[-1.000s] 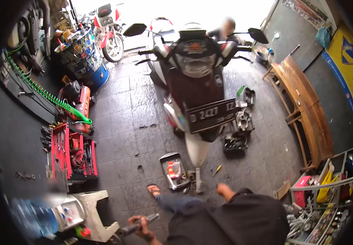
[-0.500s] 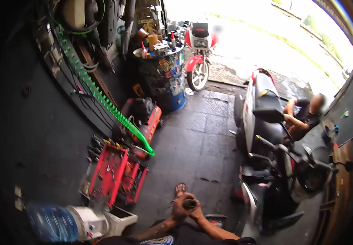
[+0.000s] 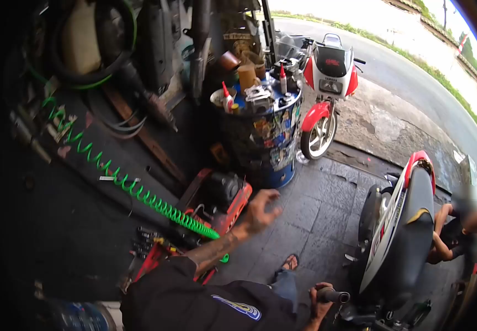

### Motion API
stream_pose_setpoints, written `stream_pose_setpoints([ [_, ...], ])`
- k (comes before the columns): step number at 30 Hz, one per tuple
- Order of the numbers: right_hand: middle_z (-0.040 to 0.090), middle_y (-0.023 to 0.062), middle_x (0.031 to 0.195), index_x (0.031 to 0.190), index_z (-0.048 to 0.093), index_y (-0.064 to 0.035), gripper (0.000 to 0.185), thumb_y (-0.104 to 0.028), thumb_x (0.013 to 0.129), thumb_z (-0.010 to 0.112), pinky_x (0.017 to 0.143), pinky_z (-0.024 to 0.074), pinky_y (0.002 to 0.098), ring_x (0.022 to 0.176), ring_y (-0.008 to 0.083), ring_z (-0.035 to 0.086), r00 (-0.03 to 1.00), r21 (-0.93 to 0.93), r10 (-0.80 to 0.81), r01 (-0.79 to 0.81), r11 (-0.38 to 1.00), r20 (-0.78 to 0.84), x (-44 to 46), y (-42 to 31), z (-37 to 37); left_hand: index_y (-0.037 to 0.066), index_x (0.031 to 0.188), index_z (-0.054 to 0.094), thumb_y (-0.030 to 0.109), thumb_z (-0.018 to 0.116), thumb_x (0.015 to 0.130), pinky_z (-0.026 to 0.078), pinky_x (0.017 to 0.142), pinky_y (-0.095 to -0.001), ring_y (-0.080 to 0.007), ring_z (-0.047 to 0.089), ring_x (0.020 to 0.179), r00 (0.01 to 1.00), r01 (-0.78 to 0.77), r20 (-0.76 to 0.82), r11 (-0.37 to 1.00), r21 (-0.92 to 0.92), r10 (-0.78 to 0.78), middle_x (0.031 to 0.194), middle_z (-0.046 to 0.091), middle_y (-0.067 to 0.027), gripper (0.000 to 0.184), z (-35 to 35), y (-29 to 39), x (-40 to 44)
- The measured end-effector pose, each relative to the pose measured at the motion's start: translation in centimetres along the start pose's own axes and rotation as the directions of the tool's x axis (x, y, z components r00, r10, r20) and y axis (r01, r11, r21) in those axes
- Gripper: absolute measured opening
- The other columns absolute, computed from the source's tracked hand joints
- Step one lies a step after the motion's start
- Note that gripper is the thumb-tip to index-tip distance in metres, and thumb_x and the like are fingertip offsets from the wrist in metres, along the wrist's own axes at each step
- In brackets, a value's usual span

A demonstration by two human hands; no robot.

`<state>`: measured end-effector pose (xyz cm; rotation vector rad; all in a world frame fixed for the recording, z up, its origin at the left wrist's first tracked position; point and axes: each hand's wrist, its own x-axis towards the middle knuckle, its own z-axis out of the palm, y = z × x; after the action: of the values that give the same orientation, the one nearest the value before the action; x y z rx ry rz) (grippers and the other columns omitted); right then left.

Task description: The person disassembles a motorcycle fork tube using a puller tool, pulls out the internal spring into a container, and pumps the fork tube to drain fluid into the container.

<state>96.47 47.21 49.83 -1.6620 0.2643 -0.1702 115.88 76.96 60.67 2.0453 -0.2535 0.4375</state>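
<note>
My left hand (image 3: 263,212) is stretched forward over the floor, between the orange-red compressor (image 3: 233,204) and the drum. Its fingers are apart and slightly curled, with nothing visible in them. Low in the view, near my body, my right hand (image 3: 321,302) is closed round a dark cylindrical tube (image 3: 335,297) whose round end points right. The rest of the tube is hidden by the hand. Ahead of my left hand stands a blue drum (image 3: 282,179) covered in stickers. On its top are red-capped bottles (image 3: 228,98), a tan container (image 3: 246,76) and metal parts (image 3: 259,96).
A coiled green air hose (image 3: 155,201) hangs along the left wall. A red tool tray (image 3: 153,259) lies below it. At the doorway stands a red-and-white motorcycle (image 3: 329,83). Another motorcycle (image 3: 398,220) is on the right, with a person (image 3: 451,234) crouched beside it.
My hands were together on the dark tube; my left hand has let go and reached forward. My right hand has moved right with the tube. The view has shifted left and closer to the drum.
</note>
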Motion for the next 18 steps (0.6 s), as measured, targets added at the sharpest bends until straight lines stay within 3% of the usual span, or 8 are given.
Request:
stream_pose_setpoints([
  [3,0.055,0.0029,0.081,0.091,0.057,-0.0049,0.025,0.004,0.07,0.067,0.071,0.0475,0.0269,0.076,0.0126,0.054,0.999,0.003,0.01,-0.009,1.0,-0.051,6.6,-2.1,1.8,0.004,0.111,0.056,0.012,0.069,0.077,0.048,0.076,-0.0318,-0.0179,0.056,0.088,0.966,-0.107,-0.211,0.975,0.197,0.149,0.099,0.058,-0.0094,0.037,-5.5,-4.6,14.3],
  [5,0.054,0.0038,0.082,0.09,0.056,-0.0043,0.025,0.004,0.07,0.067,0.07,0.0476,0.0276,0.076,0.0137,0.054,0.996,0.052,0.069,-0.067,0.996,-0.049,10.5,-2.0,3.0,0.003,0.109,0.055,0.011,0.07,0.075,0.049,0.076,-0.0375,-0.0289,0.059,0.087,0.91,-0.157,-0.305,0.915,0.373,0.281,0.096,0.059,-0.0134,0.038,-9.5,-8.0,23.4],
  [8,0.053,0.0048,0.086,0.092,0.054,-0.0041,0.026,0.003,0.071,0.068,0.076,0.0466,0.0287,0.08,0.0144,0.054,0.998,0.057,0.013,-0.009,0.998,-0.067,16.3,-4.2,5.5,0.0,0.116,0.05,0.015,0.074,0.073,0.047,0.09,-0.0408,-0.0343,0.056,0.102,0.868,-0.08,-0.367,0.825,0.56,0.334,0.106,0.054,-0.0184,0.052,-15.7,-13.5,36.1],
  [11,0.059,0.0085,0.088,0.103,0.059,-0.0063,0.027,-0.004,0.079,0.071,0.082,0.0515,0.0357,0.086,0.0221,0.064,0.987,-0.132,0.163,-0.161,0.978,0.002,20.2,-5.8,8.4,0.002,0.13,0.039,0.018,0.077,0.07,0.042,0.096,-0.0434,-0.0389,0.048,0.112,0.841,-0.028,-0.354,0.687,0.726,0.409,0.118,0.046,-0.022,0.073,-20.3,-20.1,47.1],
  [13,0.059,0.0074,0.083,0.095,0.06,-0.0055,0.022,0.002,0.078,0.07,0.075,0.0517,0.0323,0.075,0.0184,0.058,0.961,0.198,0.222,-0.189,0.962,-0.163,22.5,-7.3,12.1,0.002,0.135,0.035,0.023,0.079,0.068,0.039,0.098,-0.0459,-0.0398,0.044,0.113,0.855,0.01,-0.329,0.622,0.783,0.4,0.12,0.042,-0.022,0.082,-21.8,-24.5,53.2],
  [14,0.06,0.0079,0.082,0.091,0.061,-0.0045,0.021,0.003,0.074,0.072,0.076,0.0514,0.0324,0.077,0.0181,0.058,0.967,-0.086,0.013,-0.036,0.996,-0.253,24.3,-10.9,14.4,0.003,0.137,0.033,0.025,0.08,0.068,0.038,0.099,-0.0471,-0.0402,0.042,0.114,0.862,0.027,-0.316,0.587,0.809,0.396,0.121,0.041,-0.0221,0.087,-22.5,-26.6,56.3],
  [15,0.06,0.0079,0.082,0.091,0.061,-0.0045,0.021,0.003,0.074,0.072,0.076,0.0514,0.0324,0.077,0.0181,0.058,0.963,-0.088,0.006,-0.031,0.996,-0.269,25.9,-11.4,16.4,0.003,0.137,0.034,0.029,0.08,0.068,0.037,0.099,-0.0483,-0.0397,0.041,0.114,0.876,0.069,-0.272,0.454,0.888,0.399,0.12,0.041,-0.0212,0.087,-22.6,-27.7,59.2],
  [18,0.061,0.0091,0.084,0.091,0.063,-0.0039,0.022,0.001,0.073,0.075,0.077,0.0512,0.033,0.076,0.0192,0.058,0.916,-0.197,0.005,-0.091,0.976,-0.402,28.2,-12.1,20.7,0.003,0.132,0.039,0.045,0.076,0.071,0.037,0.099,-0.0492,-0.0383,0.043,0.118,0.933,0.2,-0.316,0.482,0.853,0.172,0.124,0.045,-0.0195,0.083,-21.8,-31.9,67.0],
])
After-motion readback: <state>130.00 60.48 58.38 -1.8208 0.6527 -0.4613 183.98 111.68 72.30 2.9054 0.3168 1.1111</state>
